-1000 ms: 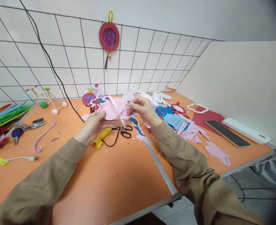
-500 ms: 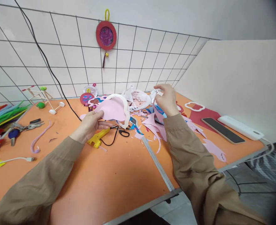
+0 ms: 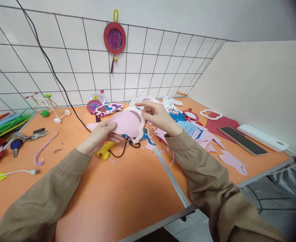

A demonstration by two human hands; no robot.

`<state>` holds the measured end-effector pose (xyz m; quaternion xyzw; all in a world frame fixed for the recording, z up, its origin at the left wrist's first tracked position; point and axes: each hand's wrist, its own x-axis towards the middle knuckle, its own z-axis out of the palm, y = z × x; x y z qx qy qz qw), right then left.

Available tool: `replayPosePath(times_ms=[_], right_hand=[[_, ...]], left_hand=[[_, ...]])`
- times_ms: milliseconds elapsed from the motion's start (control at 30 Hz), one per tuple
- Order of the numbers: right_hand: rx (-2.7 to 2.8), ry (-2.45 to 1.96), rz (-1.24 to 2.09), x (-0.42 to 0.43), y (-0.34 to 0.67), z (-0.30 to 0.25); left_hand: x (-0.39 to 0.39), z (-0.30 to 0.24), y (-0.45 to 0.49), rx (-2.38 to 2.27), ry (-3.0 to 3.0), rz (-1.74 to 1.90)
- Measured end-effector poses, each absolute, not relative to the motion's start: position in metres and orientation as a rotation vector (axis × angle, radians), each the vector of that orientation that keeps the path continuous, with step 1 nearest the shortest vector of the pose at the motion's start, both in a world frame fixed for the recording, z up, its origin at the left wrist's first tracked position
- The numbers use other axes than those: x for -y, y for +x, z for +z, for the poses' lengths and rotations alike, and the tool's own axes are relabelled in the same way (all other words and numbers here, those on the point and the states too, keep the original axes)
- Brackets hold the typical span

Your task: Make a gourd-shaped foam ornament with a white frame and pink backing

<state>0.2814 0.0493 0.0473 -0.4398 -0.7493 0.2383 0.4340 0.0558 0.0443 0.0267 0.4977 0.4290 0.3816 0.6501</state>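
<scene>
My left hand [image 3: 104,133] is closed on the left edge of a pink paper piece [image 3: 125,122], thumb on top and fingers beneath. A white scalloped frame [image 3: 139,132] runs along the far and right edges of that paper. My right hand [image 3: 158,116] is at the frame's upper right, thumb and fingers closed about its rim, with the index finger reaching out above. Under the held piece lie a yellow glue gun [image 3: 104,150] and scissors with a black handle [image 3: 135,144], partly hidden.
Paper scraps [image 3: 200,134] are heaped behind and right of my right hand. Decorated paper pieces [image 3: 105,109] stand near the wall grid. A phone [image 3: 242,140], a white power strip [image 3: 262,137] and a white scalloped ring [image 3: 210,114] lie right; keys [image 3: 15,144] and pipe cleaners [image 3: 8,124] left.
My right hand has come left from over the scrap pile, letting go of a pink paper strip, to the frame's rim. My left hand still holds the pink piece, shifted slightly right.
</scene>
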Motion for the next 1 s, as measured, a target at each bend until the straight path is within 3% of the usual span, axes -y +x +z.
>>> replayPosePath(times_ms=[267,367,533,667,733,1000], right_hand=[[1.819,-1.734,-0.086,-0.060,0.333,0.063],[1.895,-1.949,-0.178,-0.067,0.351,0.057],[2.089,-1.995,-0.134,-0.069,0.337,0.050],[2.595,-1.768,0.271,-0.050,0.293,0.051],[2.981,-1.354,0.512,-0.033,0.266,0.044],[3.055,-1.256,0.248,0.003,0.213,0.003]], left_hand=[[-0.050,0.049,0.034,-0.976,1.115,1.042],[-0.054,0.055,0.025,-0.959,1.130,1.084],[-0.055,0.060,0.017,-0.953,1.160,1.111],[-0.054,0.062,0.014,-0.928,1.203,1.136],[-0.054,0.063,0.012,-0.924,1.229,1.147],[-0.050,0.075,0.004,-0.919,1.292,1.249]])
